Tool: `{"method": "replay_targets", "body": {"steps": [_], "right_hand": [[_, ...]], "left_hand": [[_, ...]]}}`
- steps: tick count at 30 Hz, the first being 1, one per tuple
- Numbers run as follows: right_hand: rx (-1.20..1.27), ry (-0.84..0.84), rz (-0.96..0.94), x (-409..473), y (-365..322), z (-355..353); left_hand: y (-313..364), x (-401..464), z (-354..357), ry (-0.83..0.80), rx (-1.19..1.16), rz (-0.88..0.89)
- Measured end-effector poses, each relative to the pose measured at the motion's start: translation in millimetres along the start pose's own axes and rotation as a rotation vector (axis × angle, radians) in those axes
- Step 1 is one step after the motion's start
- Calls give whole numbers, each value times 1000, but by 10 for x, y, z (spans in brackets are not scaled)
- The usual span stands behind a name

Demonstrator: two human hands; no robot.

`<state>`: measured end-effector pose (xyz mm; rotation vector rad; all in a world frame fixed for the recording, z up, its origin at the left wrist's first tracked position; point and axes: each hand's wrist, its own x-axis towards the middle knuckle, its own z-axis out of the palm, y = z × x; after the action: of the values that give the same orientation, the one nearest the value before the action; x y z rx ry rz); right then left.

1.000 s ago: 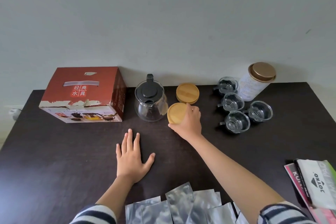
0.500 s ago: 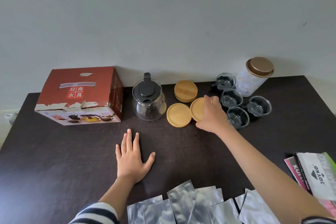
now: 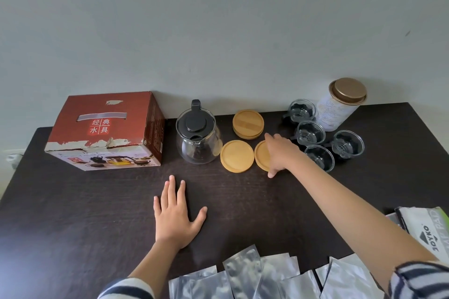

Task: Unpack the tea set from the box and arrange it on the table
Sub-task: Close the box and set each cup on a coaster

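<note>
Four glass cups (image 3: 311, 132) stand empty right of the teapot (image 3: 198, 139), also empty. Right hand (image 3: 279, 153) grasps a wooden coaster (image 3: 262, 154) beside another coaster (image 3: 237, 156); left hand (image 3: 175, 213) lies flat, released, on the table (image 3: 73, 213).

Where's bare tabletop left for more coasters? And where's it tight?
Free: the dark strip between the red box and left hand, and the stretch from the right forearm to the table's right edge. Tight: teapot, coasters, glass cups, tin cluster; foil packets crowd the near edge.
</note>
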<state>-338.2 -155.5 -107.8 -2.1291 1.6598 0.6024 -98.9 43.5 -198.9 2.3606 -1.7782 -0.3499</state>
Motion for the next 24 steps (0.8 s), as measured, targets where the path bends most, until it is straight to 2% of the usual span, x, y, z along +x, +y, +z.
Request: {"method": "replay_targets", "body": {"steps": [2,5,7,15,24], "right_hand": [[120,39,-23,67,20,-60],[346,233,-39,224,-51,-141],[432,303,-6,347,-162,-200],[468,276,181,665,-535,-238],[481,321,69,693,-573,-174]], "left_hand": [[-1,3,5,-3,5,2],[-10,4,7,-14,23,2],[-12,3,8,-21,32,-2],[-26,1,26,-31,30,-4],[-17,7,30,-23,50,-4]]}}
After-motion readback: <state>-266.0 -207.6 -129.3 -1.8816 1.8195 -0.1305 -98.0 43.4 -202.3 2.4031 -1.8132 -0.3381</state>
